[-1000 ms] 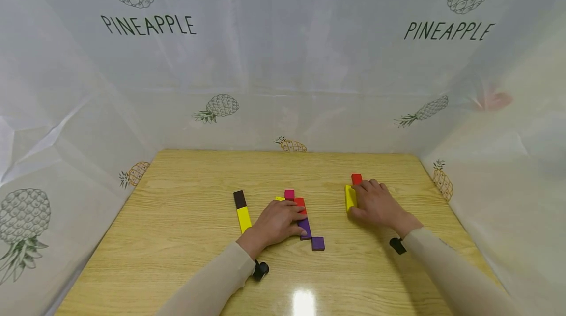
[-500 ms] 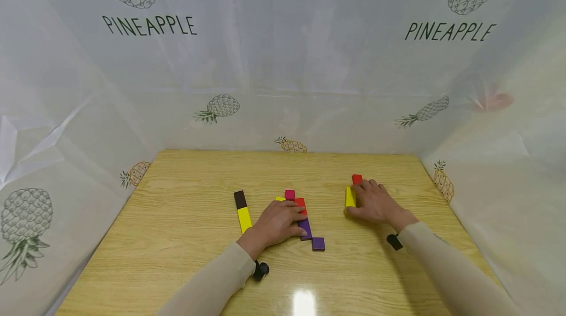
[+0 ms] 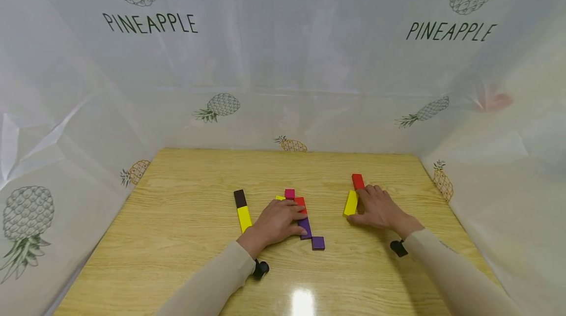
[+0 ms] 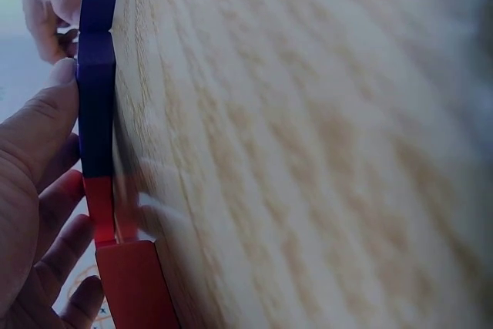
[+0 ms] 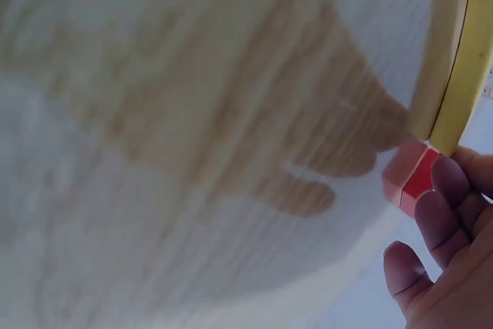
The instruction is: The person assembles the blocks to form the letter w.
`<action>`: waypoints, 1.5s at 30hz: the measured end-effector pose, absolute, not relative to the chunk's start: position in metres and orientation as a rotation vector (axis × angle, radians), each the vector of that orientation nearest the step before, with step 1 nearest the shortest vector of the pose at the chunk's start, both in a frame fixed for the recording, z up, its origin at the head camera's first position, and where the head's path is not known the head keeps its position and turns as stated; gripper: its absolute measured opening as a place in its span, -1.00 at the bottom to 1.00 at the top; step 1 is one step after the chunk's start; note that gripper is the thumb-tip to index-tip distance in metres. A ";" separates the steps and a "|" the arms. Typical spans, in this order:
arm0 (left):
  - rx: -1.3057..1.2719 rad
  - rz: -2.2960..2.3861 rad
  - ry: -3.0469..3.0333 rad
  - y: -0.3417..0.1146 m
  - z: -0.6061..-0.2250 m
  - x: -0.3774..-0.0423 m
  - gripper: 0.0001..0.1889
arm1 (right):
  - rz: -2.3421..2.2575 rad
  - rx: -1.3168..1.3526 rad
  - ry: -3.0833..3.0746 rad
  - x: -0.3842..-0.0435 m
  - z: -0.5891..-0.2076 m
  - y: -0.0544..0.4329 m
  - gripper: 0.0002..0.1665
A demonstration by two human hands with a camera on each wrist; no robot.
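My left hand (image 3: 276, 222) rests over a group of flat blocks in the middle of the table, its thumb and fingertips on a red block (image 3: 300, 203) and a purple block (image 3: 305, 229). A magenta block (image 3: 289, 193) and the edge of a yellow piece (image 3: 280, 198) show past the knuckles; the palm hides the rest. On the right, my right hand (image 3: 378, 208) pinches a long yellow block (image 3: 351, 203) by its ends, thumb at the near one. Just beyond it lies another red block (image 3: 358, 181), its corner close to the yellow one's far end.
A purple square (image 3: 318, 243) lies at the near end of the middle group. To the left, a dark brown block (image 3: 240, 198) and a yellow block (image 3: 244, 219) form a line, partly behind the left hand. A pineapple-print sheet (image 3: 283, 70) surrounds the wooden table (image 3: 199, 173).
The right hand has turned the yellow block, its near end swinging left and its far end right, and drawn it slightly nearer. More of the red block beyond shows. The left hand stays put.
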State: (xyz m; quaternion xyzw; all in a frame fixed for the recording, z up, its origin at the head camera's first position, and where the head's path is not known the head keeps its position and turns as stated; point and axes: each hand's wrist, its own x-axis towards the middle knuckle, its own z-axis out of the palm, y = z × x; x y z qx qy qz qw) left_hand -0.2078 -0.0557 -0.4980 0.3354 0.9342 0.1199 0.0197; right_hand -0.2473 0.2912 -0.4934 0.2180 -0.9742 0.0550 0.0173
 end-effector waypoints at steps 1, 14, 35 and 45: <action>1.043 0.373 2.900 -0.056 -0.498 -0.208 -0.48 | 0.163 0.676 -3.021 -0.247 -0.494 0.291 0.00; 1.008 0.384 2.897 -0.056 -0.493 -0.205 -0.48 | 0.161 0.823 -2.886 -0.229 -0.494 0.272 -0.04; 1.009 0.398 2.897 -0.055 -0.494 -0.204 -0.48 | 0.103 0.947 -2.857 -0.205 -0.500 0.241 0.02; 1.005 0.390 2.898 -0.055 -0.494 -0.204 -0.48 | 0.101 0.934 -2.896 -0.203 -0.501 0.237 0.04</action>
